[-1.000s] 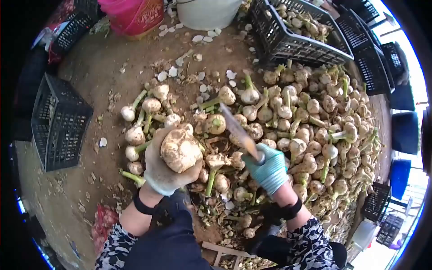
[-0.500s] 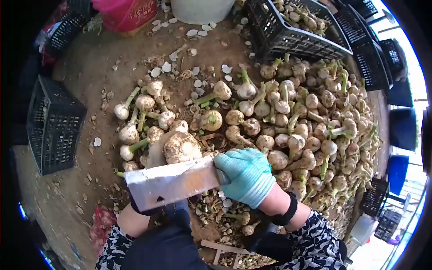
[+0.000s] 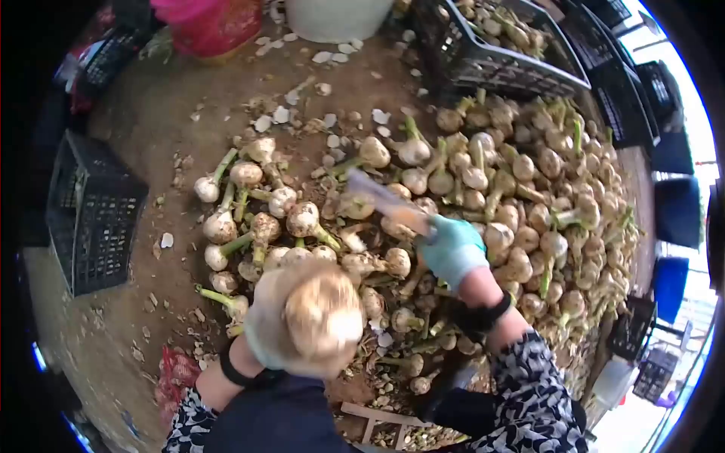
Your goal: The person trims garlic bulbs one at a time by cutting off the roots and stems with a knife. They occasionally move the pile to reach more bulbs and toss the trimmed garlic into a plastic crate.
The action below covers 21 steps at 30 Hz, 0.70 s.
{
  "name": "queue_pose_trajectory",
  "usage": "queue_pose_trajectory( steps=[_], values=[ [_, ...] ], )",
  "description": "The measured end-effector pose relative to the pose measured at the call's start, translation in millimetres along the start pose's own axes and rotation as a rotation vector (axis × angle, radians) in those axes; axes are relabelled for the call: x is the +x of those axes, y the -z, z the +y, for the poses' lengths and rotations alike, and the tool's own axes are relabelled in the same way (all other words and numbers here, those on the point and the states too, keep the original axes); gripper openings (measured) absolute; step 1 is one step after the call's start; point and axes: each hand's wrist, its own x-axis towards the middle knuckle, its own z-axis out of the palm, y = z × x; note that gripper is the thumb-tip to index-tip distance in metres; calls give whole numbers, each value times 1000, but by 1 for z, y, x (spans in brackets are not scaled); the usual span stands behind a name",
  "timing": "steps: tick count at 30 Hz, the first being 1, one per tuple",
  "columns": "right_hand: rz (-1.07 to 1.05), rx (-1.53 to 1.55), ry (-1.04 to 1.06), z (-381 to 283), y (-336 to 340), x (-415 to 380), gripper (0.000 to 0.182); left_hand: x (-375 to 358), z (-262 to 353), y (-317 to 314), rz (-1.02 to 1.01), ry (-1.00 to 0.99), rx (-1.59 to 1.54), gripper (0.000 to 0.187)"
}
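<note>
My left hand (image 3: 266,336), in a pale glove blurred by motion, is closed round a large cream-brown bulb (image 3: 325,317) raised close in front of my body. The bulb's far side hides most of the fingers. In its mint-green glove, my right hand (image 3: 455,251) grips a cleaver (image 3: 391,204) by the handle. The blade is smeared by motion and points up and left, over the bulbs on the ground and apart from the held bulb. Several dirty bulbs with cut green stems (image 3: 264,226) lie just beyond my left hand.
A big heap of bulbs (image 3: 536,204) spreads on the right. A black crate (image 3: 513,73) holding bulbs stands behind it, another black crate (image 3: 98,215) at left. At the back are a pink bucket (image 3: 215,26) and a white bucket (image 3: 336,16). A red net bag (image 3: 175,377) lies lower left.
The cleaver has swung away to the right and up from in front of the bulb, its blade turning. My left hand has brought the bulb nearer to my body.
</note>
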Motion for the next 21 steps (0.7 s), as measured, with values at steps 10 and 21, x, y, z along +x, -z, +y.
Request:
queue_pose_trajectory(
  steps=[10, 21],
  values=[
    [-4, 341, 509, -60, 19, -39, 6, -12, -5, 2, 230, 535, 326, 62],
    [-21, 270, 466, -47, 2, -34, 6, -27, -19, 12, 72, 560, 27, 73]
  ],
)
